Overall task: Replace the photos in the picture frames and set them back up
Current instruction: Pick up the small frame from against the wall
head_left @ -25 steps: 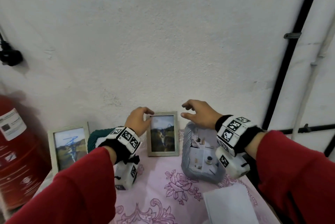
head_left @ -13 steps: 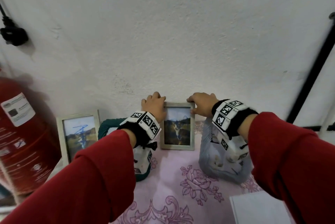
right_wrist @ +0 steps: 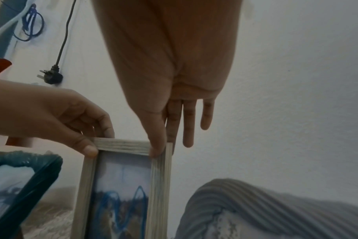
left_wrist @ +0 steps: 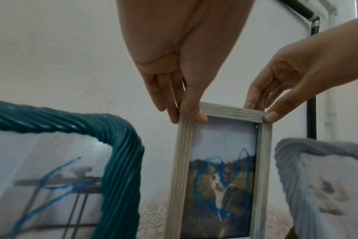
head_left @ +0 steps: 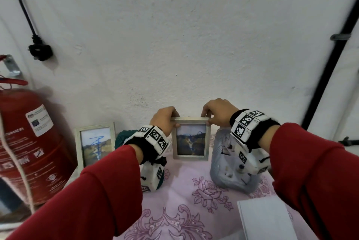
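White paper (head_left: 266, 218) at the near right of the pink floral cloth (head_left: 184, 201). Farther back, teal frame (head_left: 121, 138) and grey frame (head_left: 219, 160) flanking an upright wooden frame (head_left: 191, 138) with a cat photo (left_wrist: 221, 182). Left hand (head_left: 165, 121) pinched its top left corner, right hand (head_left: 218, 113) its top right. Second wooden frame (head_left: 95, 142) at far left, beside a red extinguisher (head_left: 29, 142); white wall (head_left: 174, 35) behind.

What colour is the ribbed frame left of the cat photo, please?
The ribbed plastic frame is dark teal, clearest in the left wrist view.
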{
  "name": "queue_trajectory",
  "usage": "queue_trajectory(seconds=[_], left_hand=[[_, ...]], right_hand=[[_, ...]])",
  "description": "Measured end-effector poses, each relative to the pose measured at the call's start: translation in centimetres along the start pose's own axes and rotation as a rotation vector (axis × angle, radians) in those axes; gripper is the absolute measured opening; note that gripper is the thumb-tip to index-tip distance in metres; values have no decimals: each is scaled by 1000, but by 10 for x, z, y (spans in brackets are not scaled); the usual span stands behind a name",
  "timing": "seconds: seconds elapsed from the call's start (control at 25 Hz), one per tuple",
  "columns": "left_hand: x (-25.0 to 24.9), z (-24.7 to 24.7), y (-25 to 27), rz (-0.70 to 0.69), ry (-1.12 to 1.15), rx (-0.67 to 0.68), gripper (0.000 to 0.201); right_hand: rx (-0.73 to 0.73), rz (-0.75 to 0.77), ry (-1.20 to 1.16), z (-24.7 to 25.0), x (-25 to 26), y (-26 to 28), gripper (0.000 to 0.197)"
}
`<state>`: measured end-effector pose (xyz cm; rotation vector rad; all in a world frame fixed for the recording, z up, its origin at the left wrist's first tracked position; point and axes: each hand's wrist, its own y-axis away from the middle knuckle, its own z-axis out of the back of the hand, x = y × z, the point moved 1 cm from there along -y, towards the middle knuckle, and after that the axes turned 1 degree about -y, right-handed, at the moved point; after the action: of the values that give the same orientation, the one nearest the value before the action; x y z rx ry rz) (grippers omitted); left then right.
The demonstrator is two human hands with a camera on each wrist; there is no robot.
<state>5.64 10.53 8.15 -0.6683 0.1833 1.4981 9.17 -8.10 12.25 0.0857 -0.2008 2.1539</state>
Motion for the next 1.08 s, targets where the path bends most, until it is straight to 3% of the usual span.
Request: queue_trajectory(seconds=[0.44, 0.6, 0.76, 1.08], left_hand=[[-60, 78, 65, -216, 143, -291, 19], [-69, 94, 99, -237, 225, -344, 20], [-67, 97, 145, -240, 309, -365, 18], [-45, 79, 226, -19, 613, -270, 13]], right_hand=[[-327, 100, -175, 69, 29, 83, 26], [-455, -7, -486, 71, 43, 124, 37], [-408, -99, -858, 48, 59, 172, 32], [-237, -171, -1451, -41, 113, 241, 20]])
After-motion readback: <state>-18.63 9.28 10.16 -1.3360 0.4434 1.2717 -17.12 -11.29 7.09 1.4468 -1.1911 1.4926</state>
